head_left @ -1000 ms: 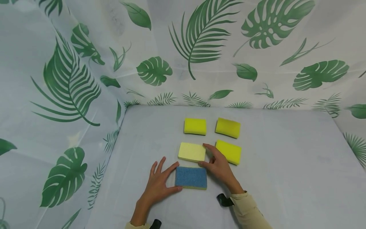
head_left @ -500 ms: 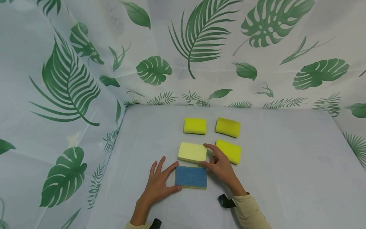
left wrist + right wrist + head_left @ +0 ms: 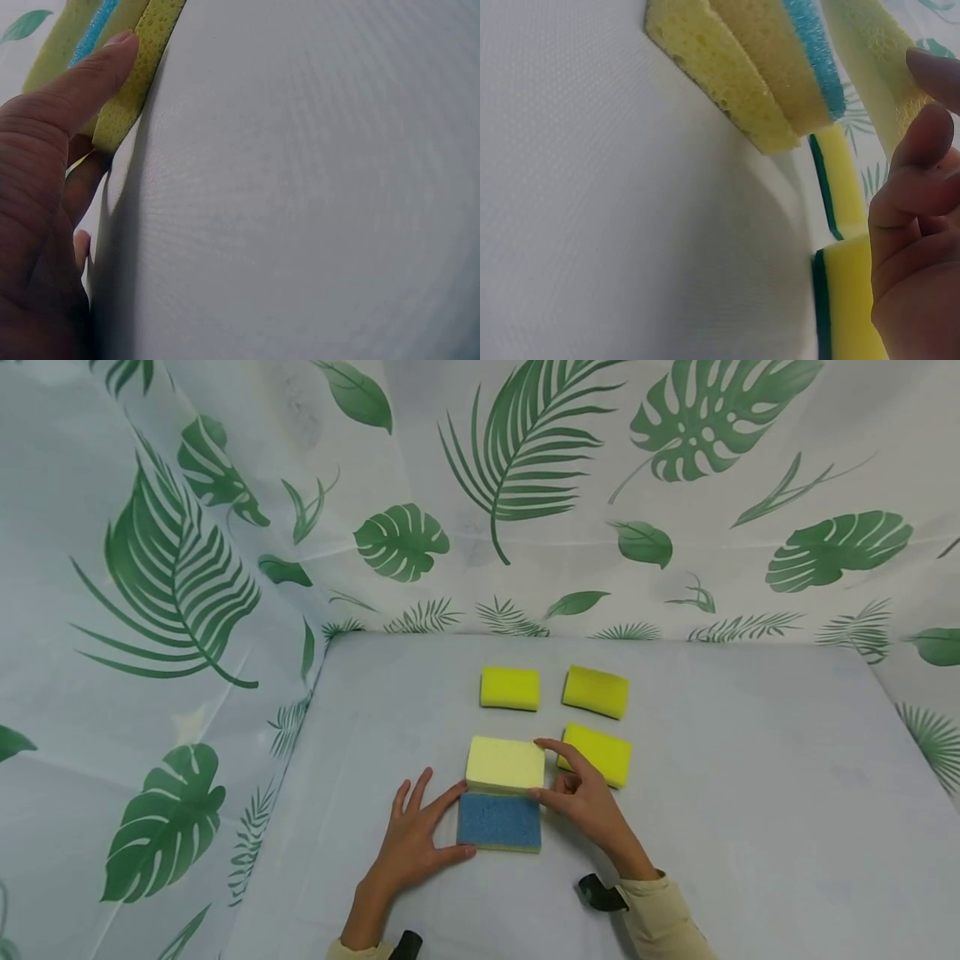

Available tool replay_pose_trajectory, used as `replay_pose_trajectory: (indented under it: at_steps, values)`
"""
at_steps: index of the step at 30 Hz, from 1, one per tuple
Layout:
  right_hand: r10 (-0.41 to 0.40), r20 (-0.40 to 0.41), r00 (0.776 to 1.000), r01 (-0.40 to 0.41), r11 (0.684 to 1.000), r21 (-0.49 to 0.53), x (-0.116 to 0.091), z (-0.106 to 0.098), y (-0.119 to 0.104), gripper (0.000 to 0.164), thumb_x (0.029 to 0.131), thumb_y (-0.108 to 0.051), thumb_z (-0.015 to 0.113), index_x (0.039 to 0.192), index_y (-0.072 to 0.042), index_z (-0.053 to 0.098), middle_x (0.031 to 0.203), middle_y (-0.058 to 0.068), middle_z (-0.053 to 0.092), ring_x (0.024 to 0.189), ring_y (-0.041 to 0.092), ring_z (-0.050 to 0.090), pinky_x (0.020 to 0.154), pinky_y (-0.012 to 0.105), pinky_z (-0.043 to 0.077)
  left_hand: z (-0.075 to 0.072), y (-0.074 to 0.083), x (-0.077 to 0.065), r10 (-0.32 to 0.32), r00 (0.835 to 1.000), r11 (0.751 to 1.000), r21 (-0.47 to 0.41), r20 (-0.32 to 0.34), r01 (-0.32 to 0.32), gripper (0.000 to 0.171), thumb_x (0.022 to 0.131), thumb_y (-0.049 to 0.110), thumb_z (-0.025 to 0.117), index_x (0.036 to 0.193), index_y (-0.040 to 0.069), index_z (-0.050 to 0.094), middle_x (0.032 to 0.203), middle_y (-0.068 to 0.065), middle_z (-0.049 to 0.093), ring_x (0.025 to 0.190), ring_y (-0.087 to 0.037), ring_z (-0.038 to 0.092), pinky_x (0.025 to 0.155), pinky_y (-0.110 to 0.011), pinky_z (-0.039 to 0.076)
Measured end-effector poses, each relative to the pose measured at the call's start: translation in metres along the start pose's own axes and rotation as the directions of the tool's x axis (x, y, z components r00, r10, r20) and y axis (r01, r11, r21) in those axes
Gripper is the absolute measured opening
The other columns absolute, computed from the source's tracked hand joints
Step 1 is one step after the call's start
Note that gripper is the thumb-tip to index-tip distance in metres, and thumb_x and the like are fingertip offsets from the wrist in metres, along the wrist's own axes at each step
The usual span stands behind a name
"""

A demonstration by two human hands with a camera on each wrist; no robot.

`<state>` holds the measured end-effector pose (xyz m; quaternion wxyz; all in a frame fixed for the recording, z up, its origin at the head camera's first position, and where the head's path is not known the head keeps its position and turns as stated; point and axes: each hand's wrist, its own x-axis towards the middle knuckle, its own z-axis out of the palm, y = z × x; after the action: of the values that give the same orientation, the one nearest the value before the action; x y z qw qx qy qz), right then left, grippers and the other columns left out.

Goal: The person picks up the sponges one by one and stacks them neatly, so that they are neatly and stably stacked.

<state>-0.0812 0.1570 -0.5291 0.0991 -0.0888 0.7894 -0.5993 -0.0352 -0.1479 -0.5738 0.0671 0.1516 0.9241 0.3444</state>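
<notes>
The right hand (image 3: 588, 802) is pinching the pale sponge (image 3: 506, 764), its index finger touching the upper right corner and its thumb the lower right one, so the sponge is sticking out to the left of the grip, just below the centre of the head view. In the right wrist view the pale sponge is tilting at the upper right, raised off the table (image 3: 750, 777), with the finger and thumb at its right side. The left hand (image 3: 415, 847) is holding the left end of the blue sponge (image 3: 498, 821), its index finger lying at the upper left corner and its thumb at the lower left, the other fingers spreading away. The blue sponge is lying just below the pale one in the head view, and the right wrist view is showing it stacked on a porous sponge (image 3: 727, 79). Farther out, one yellow sponge (image 3: 597, 754) is lying just behind the right hand, another (image 3: 596, 692) is resting above it, and a third (image 3: 510, 688) is sitting to the left of that one, above the pale sponge. A black device (image 3: 597, 893) is showing by the right sleeve (image 3: 663, 914); a leaf-print sheet (image 3: 562, 552) is filling the upper frame.
</notes>
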Motion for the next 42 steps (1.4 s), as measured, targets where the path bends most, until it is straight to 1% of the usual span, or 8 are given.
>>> replay_pose_trajectory:
  at_steps: [8, 13, 19, 28, 33, 36, 42]
  values:
    - [0.006, 0.026, 1.000, -0.007, 0.999, 0.035, -0.010, -0.003, -0.004, 0.068, 0.093, -0.014, 0.086, 0.153, -0.022, 0.055, 0.065, 0.003, 0.046, 0.054, 0.011, 0.040, 0.050, 0.023, 0.033, 0.000, 0.000, -0.001, -0.010, 1.000, 1.000, 0.005, 0.003, 0.010, 0.090, 0.085, 0.067, 0.077, 0.161, 0.027, 0.051, 0.166, -0.008, 0.046, 0.162, -0.037, 0.014, 0.127, -0.060, 0.000]
    - [-0.038, 0.042, 0.998, 0.037, 0.999, 0.032, -0.015, -0.004, -0.002, 0.068, 0.092, -0.011, 0.086, 0.152, -0.018, 0.056, 0.070, 0.007, 0.051, 0.057, 0.013, 0.045, 0.052, 0.023, 0.038, 0.000, 0.001, -0.001, -0.025, 1.000, 1.000, 0.012, 0.008, 0.024, 0.090, 0.085, 0.068, 0.077, 0.161, 0.027, 0.051, 0.168, -0.012, 0.042, 0.162, -0.036, 0.014, 0.127, -0.060, 0.000]
    - [-0.079, 0.057, 0.995, 0.076, 0.996, 0.038, -0.020, -0.005, 0.002, 0.069, 0.091, -0.007, 0.086, 0.153, -0.017, 0.056, 0.072, 0.009, 0.057, 0.058, 0.015, 0.049, 0.052, 0.024, 0.042, 0.001, 0.001, -0.001, -0.023, 1.000, 1.000, 0.021, 0.005, 0.023, 0.090, 0.085, 0.068, 0.078, 0.162, 0.029, 0.051, 0.170, -0.012, 0.039, 0.163, -0.035, 0.013, 0.127, -0.060, 0.001]
    - [-0.121, 0.070, 0.990, 0.118, 0.992, 0.052, -0.030, -0.003, 0.003, 0.071, 0.090, -0.002, 0.086, 0.153, -0.013, 0.056, 0.074, 0.007, 0.058, 0.058, 0.016, 0.049, 0.051, 0.025, 0.043, 0.001, 0.002, -0.001, -0.022, 1.000, 1.000, 0.010, -0.015, 0.022, 0.089, 0.084, 0.067, 0.079, 0.160, 0.028, 0.053, 0.168, -0.013, 0.041, 0.162, -0.036, 0.014, 0.127, -0.061, 0.001]
    - [-0.138, 0.080, 0.987, 0.133, 0.989, 0.065, -0.035, -0.001, 0.002, 0.071, 0.089, -0.001, 0.086, 0.153, -0.012, 0.056, 0.074, 0.008, 0.059, 0.057, 0.016, 0.050, 0.051, 0.025, 0.045, 0.001, 0.001, -0.001, -0.026, 1.000, 1.000, 0.010, -0.009, 0.026, 0.090, 0.084, 0.067, 0.079, 0.161, 0.029, 0.052, 0.170, -0.015, 0.037, 0.162, -0.036, 0.013, 0.127, -0.061, 0.002]
    - [-0.120, 0.081, 0.989, 0.115, 0.991, 0.070, -0.038, 0.000, 0.001, 0.071, 0.090, -0.003, 0.086, 0.153, -0.013, 0.056, 0.074, 0.009, 0.060, 0.058, 0.015, 0.051, 0.051, 0.025, 0.045, 0.001, 0.001, -0.001, -0.024, 1.000, 1.000, 0.012, -0.008, 0.024, 0.091, 0.084, 0.068, 0.079, 0.161, 0.029, 0.051, 0.170, -0.016, 0.036, 0.162, -0.037, 0.014, 0.127, -0.061, 0.002]
    - [-0.085, 0.080, 0.993, 0.079, 0.994, 0.074, -0.041, 0.005, 0.003, 0.073, 0.089, -0.005, 0.087, 0.154, -0.016, 0.055, 0.075, 0.008, 0.061, 0.058, 0.013, 0.052, 0.051, 0.025, 0.046, 0.002, 0.001, -0.002, 0.001, 1.000, 1.000, 0.012, -0.028, -0.001, 0.090, 0.084, 0.067, 0.079, 0.160, 0.026, 0.053, 0.168, -0.019, 0.039, 0.161, -0.040, 0.017, 0.126, -0.064, 0.005]
